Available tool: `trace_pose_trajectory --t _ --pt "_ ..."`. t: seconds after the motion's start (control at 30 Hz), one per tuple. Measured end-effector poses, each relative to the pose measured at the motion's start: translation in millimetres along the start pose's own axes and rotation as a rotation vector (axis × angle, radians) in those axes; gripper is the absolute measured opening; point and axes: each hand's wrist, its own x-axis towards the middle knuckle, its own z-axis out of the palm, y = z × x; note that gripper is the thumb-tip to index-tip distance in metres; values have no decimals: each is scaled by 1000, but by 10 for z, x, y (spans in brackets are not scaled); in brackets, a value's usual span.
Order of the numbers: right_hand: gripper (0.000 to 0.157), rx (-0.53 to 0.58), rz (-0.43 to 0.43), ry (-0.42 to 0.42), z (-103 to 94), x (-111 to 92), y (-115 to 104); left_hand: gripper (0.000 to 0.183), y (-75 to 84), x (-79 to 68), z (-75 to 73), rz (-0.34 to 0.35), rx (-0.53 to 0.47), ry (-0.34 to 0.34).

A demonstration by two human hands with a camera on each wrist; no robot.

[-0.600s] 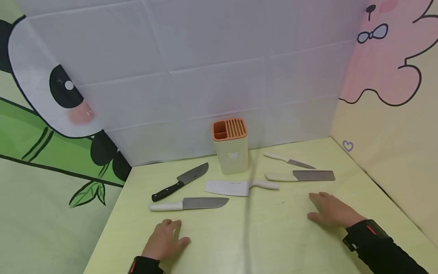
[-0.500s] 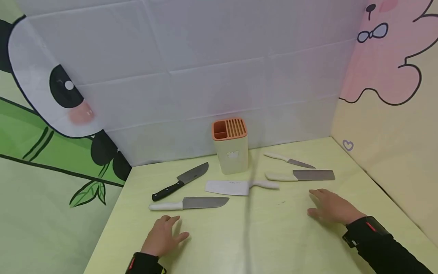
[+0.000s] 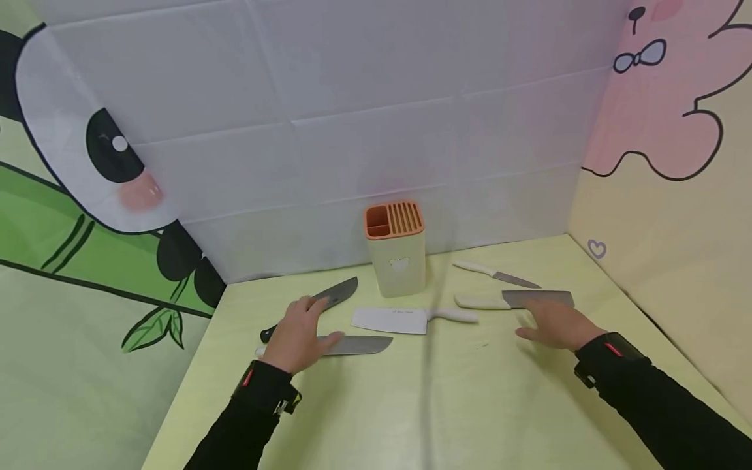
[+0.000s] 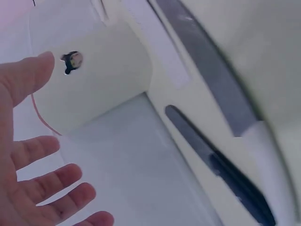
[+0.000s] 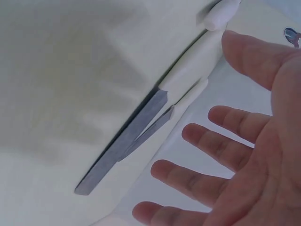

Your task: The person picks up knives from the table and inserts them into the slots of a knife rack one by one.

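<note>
My left hand [image 3: 298, 334] is above two knives at the left of the table, partly covering a black-handled knife [image 3: 339, 292] and a white-handled chef's knife [image 3: 360, 345]. Its fingers are spread and hold nothing in the left wrist view. Over on the right, my right hand [image 3: 553, 324] overlaps the blade of a broad white-handled knife [image 3: 483, 302] in the head view. The right wrist view shows that hand's palm [image 5: 263, 174] with nothing in it, apart from the knife. A small paring knife [image 3: 512, 280] lies behind, and a white cleaver [image 3: 392, 320] lies between the hands.
A cream knife block [image 3: 401, 271] with an orange slotted top stands upright at the back of the yellow table [image 3: 376, 418]. Behind it hangs a pale cloth wall [image 3: 364, 130]. A cartoon-printed side wall [image 3: 664, 215] borders the right.
My left hand has moved forward and slightly right, from in front of the knives to over them. My right hand has moved forward over the broad knife's blade. The knives have stayed put.
</note>
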Motion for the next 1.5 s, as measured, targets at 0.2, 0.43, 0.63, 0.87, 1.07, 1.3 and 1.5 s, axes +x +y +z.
trace_pose_trajectory --t 0.2,0.43,0.63,0.87,1.07,1.3,1.5 --pt "58 -35 7 -27 -41 239 0 83 145 551 -54 62 37 8" --pt "51 -92 -33 -48 15 492 -5 93 339 1032 -15 128 135 -49" --pt "52 -139 -26 -79 129 654 7 100 507 1368 34 121 187 -147" --pt "49 -150 -56 -77 221 752 13 106 596 1696 86 55 207 -223" --pt "46 -156 -38 -81 285 772 46 113 625 1887 177 -9 261 -271" --pt "36 -191 -18 -70 390 805 103 119 591 2006 355 -40 316 -310" --pt "24 -196 25 -57 451 820 144 129 555 2098 443 -63 309 -212"
